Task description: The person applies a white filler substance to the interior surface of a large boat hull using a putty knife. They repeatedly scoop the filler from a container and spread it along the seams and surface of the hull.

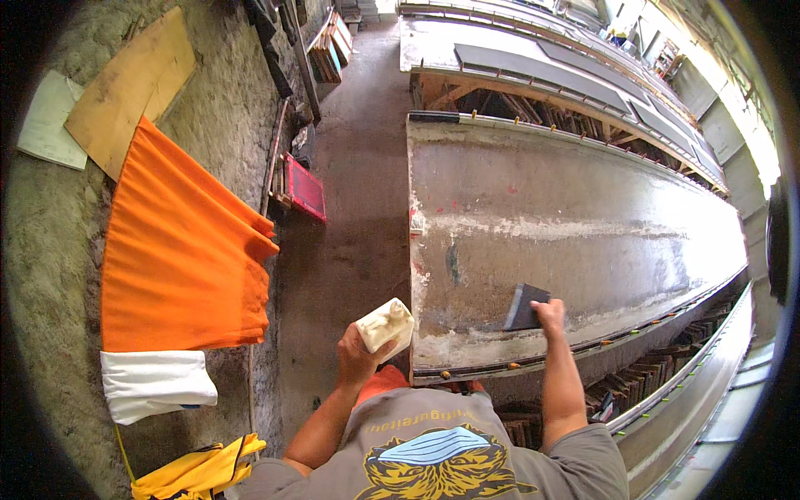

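Note:
In my left hand (360,357) is a cream-coloured boxy plastic container (386,327), its fingers wrapped round the near side. It is held up beside the left end of a long table (525,179); its contents are hard to make out. My right hand (548,317) grips a dark flat spreader (524,308) with a paler strip along its left edge. The spreader lies over the near side of the table's worn, stained top; whether it touches the surface I cannot tell.
Pegs line the table's long edges, and framed screens (650,367) stack beneath. Another long table (533,75) with dark panels stands beyond. Along the left wall hang an orange cloth (179,250), a white cloth (157,385) and a yellow garment (196,471). A pink-meshed frame (304,188) leans by the aisle.

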Tool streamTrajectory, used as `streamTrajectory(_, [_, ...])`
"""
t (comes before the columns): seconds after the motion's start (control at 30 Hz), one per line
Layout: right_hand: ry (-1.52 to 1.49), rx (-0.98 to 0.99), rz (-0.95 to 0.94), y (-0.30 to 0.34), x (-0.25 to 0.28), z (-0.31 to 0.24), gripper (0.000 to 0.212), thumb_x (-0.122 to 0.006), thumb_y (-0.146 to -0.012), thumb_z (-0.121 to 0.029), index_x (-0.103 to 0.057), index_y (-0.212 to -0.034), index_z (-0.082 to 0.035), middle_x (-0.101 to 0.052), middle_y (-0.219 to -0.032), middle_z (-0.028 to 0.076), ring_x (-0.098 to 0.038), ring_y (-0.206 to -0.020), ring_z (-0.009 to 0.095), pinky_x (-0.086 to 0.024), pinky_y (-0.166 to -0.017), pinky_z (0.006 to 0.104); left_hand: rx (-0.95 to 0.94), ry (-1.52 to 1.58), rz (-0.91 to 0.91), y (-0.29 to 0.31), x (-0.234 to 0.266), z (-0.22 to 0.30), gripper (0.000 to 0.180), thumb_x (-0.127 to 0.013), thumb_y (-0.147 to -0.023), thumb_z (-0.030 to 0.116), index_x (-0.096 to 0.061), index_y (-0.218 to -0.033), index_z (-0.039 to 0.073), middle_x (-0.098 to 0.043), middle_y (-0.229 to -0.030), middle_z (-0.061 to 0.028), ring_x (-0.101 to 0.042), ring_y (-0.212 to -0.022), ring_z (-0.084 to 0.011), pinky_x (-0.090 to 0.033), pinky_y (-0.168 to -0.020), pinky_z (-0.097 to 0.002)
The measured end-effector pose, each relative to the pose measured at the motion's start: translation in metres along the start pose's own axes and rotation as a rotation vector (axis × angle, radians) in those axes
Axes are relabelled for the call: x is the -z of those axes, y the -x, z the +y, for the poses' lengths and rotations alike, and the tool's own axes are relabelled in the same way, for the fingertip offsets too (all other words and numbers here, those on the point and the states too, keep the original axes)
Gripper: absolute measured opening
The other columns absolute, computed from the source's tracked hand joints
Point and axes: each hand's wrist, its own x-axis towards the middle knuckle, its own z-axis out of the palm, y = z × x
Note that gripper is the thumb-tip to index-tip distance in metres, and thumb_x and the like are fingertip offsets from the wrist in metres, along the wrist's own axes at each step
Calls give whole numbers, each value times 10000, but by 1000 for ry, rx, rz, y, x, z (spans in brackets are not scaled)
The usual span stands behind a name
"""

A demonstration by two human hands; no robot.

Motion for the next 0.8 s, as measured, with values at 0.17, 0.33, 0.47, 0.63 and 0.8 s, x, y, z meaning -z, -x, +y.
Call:
streamTrajectory(0.17, [320, 196, 285, 31, 59, -93, 270, -689, -840, -195, -674, -955, 48, -709, -909, 295, -721, -874, 432, -564, -746, 527, 27, 16, -32, -4, 7, 14, 529, -913, -762, 213, -626, -1144, -15, -732, -1117, -118, -703, -1018, -193, -570, -876, -368])
streamTrajectory(0.33, [697, 666, 263, 87, -95, -118, 137, -626, -840, -141, -665, -891, -20, -700, -792, 168, -725, -770, 293, -571, -623, 392, 62, 126, -106, -6, 4, 28, 531, -912, -749, 154, -621, -1168, 5, -728, -1128, -107, -700, -1028, -193, -562, -904, -360])
streamTrajectory(0.47, [535, 704, -32, 172, -119, -181, 192, -652, -827, -189, -679, -887, -8, -727, -814, 198, -750, -814, 328, -593, -674, 413, 90, 286, -124, -4, 0, 7, 550, -918, -742, 132, -617, -1185, 4, -723, -1148, -102, -698, -1037, -192, -564, -910, -361])
streamTrajectory(0.63, [131, 563, -403, 171, -63, -213, 376, -725, -828, -354, -719, -983, -12, -726, -933, 243, -697, -913, 451, -553, -833, 516, 90, 346, -168, -9, 3, 1, 552, -911, -750, 81, -607, -1203, -4, -721, -1164, -111, -695, -1065, -184, -567, -935, -359])
streamTrajectory(0.8, [126, 318, -192, 111, -53, -139, 513, -783, -792, -436, -702, -943, 47, -706, -997, 280, -675, -998, 453, -534, -859, 521, 72, 375, -295, -27, 15, -12, 539, -904, -754, 65, -603, -1196, -3, -723, -1162, -116, -696, -1077, -193, -564, -952, -360])
